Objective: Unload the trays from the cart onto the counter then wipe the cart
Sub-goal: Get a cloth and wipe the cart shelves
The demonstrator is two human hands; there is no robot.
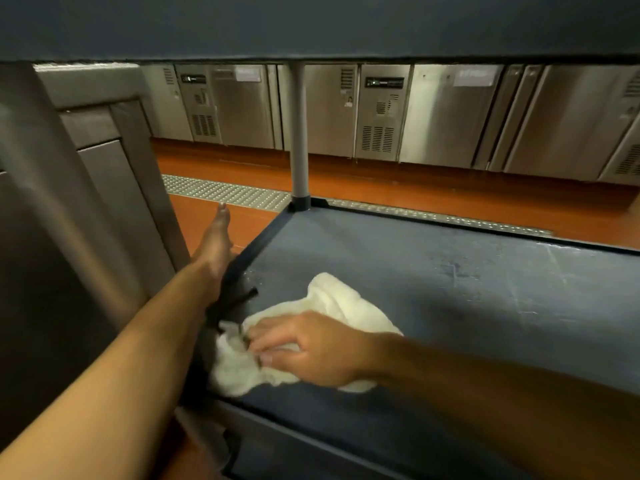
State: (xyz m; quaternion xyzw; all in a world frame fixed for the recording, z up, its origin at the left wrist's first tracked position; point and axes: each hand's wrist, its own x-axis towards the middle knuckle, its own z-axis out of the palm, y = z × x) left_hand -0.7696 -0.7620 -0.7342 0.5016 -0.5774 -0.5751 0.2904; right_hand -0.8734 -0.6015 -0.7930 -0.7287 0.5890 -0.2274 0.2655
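I look in low between two dark blue cart shelves. On the lower shelf (450, 271) lies a crumpled white cloth (339, 299) near the left edge. My right hand (308, 348) presses down on the cloth, fingers bunched into it. My left hand (216, 244) reaches past the shelf's left edge, flat with fingers straight and holding nothing. The upper shelf (311, 26) fills the top of the view. No trays are in sight.
A grey cart post (299, 133) stands at the far left corner of the shelf. A steel cabinet (86, 168) is close on the left. Steel under-counter fridges (450, 116) line the far side across an orange floor (381, 188) with a metal drain grate (225, 192).
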